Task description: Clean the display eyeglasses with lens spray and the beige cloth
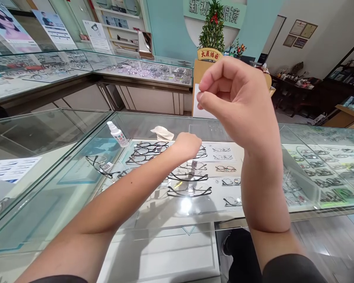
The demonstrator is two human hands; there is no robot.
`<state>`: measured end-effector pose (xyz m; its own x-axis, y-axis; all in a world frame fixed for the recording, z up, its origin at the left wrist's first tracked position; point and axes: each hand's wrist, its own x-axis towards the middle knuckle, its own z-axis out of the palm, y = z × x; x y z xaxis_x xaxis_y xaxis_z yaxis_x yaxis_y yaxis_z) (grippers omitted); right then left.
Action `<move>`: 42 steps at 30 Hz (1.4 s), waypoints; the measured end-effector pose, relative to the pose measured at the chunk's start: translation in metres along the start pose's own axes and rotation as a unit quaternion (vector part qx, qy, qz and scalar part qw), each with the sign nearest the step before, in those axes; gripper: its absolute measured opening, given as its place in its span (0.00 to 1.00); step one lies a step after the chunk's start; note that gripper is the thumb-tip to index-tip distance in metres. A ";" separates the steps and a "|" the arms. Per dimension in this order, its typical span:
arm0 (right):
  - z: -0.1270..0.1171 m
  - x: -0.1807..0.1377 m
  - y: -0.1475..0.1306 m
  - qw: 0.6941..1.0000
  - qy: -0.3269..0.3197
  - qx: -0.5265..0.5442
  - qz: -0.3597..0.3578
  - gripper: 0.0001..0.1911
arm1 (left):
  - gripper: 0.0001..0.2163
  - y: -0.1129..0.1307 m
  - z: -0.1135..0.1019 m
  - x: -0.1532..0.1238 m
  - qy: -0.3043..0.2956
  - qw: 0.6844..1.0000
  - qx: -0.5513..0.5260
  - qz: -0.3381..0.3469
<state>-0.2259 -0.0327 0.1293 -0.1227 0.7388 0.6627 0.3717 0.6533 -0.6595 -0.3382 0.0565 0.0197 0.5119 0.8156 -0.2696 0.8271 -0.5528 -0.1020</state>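
My left hand reaches out over the glass counter, fingers curled down and hidden from me, above the rows of glasses frames inside the case. My right hand is raised in front of me, fingers curled loosely with thumb and forefinger close together; nothing shows between them. A small white spray bottle lies tilted on the glass at the left. Beside it rests a crumpled white cloth. A dark pair of glasses sits on the counter top near the left.
More glass display cases with frames run along the back and the right. A potted plant stands on a wooden stand behind. Posters hang at the upper left. A dark side table with clutter stands at the far right.
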 end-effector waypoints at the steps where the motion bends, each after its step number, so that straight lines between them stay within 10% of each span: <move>1: 0.000 0.000 -0.001 1.000 0.000 0.003 0.001 0.10 | 0.12 0.000 0.001 0.001 -0.001 1.000 0.000 -0.001; 7: -0.002 0.001 -0.001 1.000 -0.023 0.018 -0.003 0.09 | 0.10 -0.002 -0.013 -0.018 0.041 0.998 -0.027 -0.025; 14: -0.004 -0.005 0.002 0.999 -0.004 0.016 -0.043 0.07 | 0.15 -0.022 -0.052 -0.107 0.186 0.981 -0.052 -0.035; 18: 0.000 -0.010 0.001 0.999 0.016 0.002 -0.052 0.04 | 0.15 -0.038 -0.052 -0.147 0.165 0.982 -0.042 -0.076; 28: 0.033 -0.046 0.014 1.000 0.004 -0.030 0.008 0.03 | 0.10 -0.065 0.020 -0.190 -0.020 0.989 -0.034 -0.143; 36: 0.059 -0.157 0.016 0.992 -0.069 -0.068 0.079 0.05 | 0.13 -0.075 0.070 -0.172 0.022 0.985 -0.070 -0.157; 42: 0.054 -0.178 0.007 0.991 -0.052 -0.050 0.111 0.06 | 0.12 -0.083 0.084 -0.168 0.061 0.981 -0.116 -0.141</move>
<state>-0.2514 -0.1508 -0.0130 -0.1200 0.8790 0.4616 0.4894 0.4569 -0.7428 -0.5128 -0.0488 -0.0074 0.2679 0.9527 -0.1436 0.9631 -0.2605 0.0680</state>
